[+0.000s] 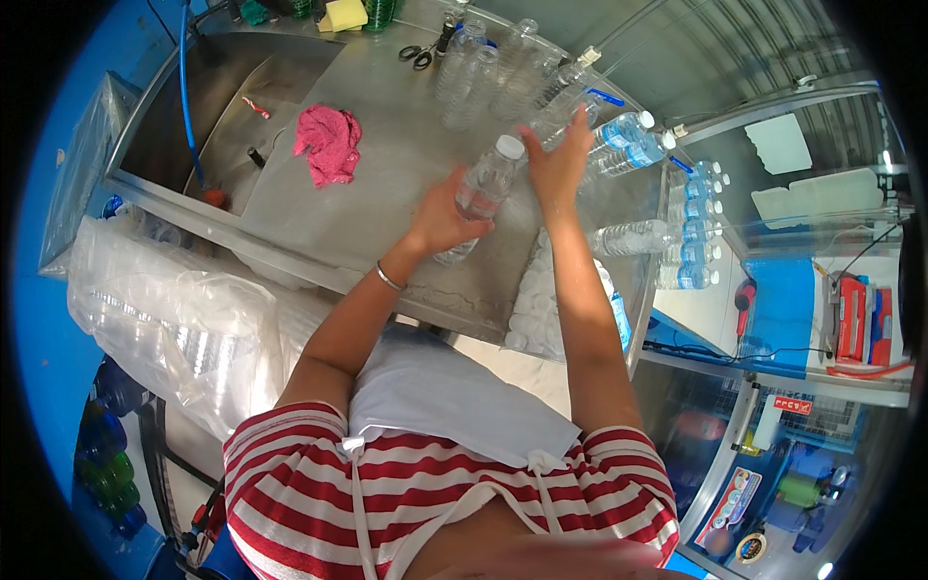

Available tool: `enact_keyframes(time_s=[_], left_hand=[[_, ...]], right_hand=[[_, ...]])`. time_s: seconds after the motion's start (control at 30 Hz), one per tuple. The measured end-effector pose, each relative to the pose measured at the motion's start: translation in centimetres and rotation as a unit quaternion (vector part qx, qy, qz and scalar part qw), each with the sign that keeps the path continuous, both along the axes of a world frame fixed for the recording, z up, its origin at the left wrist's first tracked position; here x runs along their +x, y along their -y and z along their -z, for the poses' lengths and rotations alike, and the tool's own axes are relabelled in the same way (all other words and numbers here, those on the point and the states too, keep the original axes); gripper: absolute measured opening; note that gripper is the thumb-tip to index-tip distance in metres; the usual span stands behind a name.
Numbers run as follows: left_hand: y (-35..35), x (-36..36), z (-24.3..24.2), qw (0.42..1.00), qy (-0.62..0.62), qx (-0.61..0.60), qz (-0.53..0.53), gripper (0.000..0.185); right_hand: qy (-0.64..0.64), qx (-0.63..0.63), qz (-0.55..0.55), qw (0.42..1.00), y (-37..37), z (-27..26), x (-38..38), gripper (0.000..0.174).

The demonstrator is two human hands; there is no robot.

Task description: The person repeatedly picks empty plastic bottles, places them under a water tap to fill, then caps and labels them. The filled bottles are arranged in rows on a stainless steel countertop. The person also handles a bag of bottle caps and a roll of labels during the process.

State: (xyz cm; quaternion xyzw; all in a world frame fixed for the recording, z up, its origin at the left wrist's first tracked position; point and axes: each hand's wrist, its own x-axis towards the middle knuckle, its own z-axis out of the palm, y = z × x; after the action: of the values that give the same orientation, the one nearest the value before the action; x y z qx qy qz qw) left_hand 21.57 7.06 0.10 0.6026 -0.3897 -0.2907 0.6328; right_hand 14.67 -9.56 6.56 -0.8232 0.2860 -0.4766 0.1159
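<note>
In my left hand (446, 217) is a transparent plastic bottle (484, 185) with a white cap, held tilted over the steel counter (391, 188). Just right of its cap, my right hand (562, 163) has thumb and fingers spread and holds nothing that I can see. Beyond both hands stand several uncapped transparent bottles (471, 87). Two capped bottles with blue labels (627, 141) are close by on the right. Another transparent bottle (629, 238) appears to the right of my right forearm. White bottle caps (533, 319) are heaped at the counter's near edge, partly hidden by that forearm.
A pink cloth (328, 145) lies beside the steel sink (232, 123), where a blue hose (186, 94) hangs. Black scissors (415, 56) rest at the back. Labelled bottles (699, 225) line the right side. Bagged plastic bottles (181, 319) sit below left.
</note>
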Motion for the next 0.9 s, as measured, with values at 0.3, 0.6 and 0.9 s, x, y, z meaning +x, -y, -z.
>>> enact_keyframes(time_s=[0.3, 0.6, 0.9], left_hand=[[-0.7, -4.8, -5.4, 0.755, -0.513, -0.010, 0.408, 0.057], [1.8, -5.8, -6.3, 0.723, -0.443, 0.090, 0.523, 0.064], [4.5, -7.4, -7.4, 0.795, -0.145, 0.144, 0.572, 0.071]], right_hand=[[0.305, 0.545, -0.490, 0.607, -2.5, 0.0, -9.1, 0.042], [-0.050, 0.143, -0.223, 0.963, -1.9, -7.0, -16.9, 0.030], [-0.108, 0.210, -0.206, 0.950, -2.2, -7.6, -20.8, 0.047]])
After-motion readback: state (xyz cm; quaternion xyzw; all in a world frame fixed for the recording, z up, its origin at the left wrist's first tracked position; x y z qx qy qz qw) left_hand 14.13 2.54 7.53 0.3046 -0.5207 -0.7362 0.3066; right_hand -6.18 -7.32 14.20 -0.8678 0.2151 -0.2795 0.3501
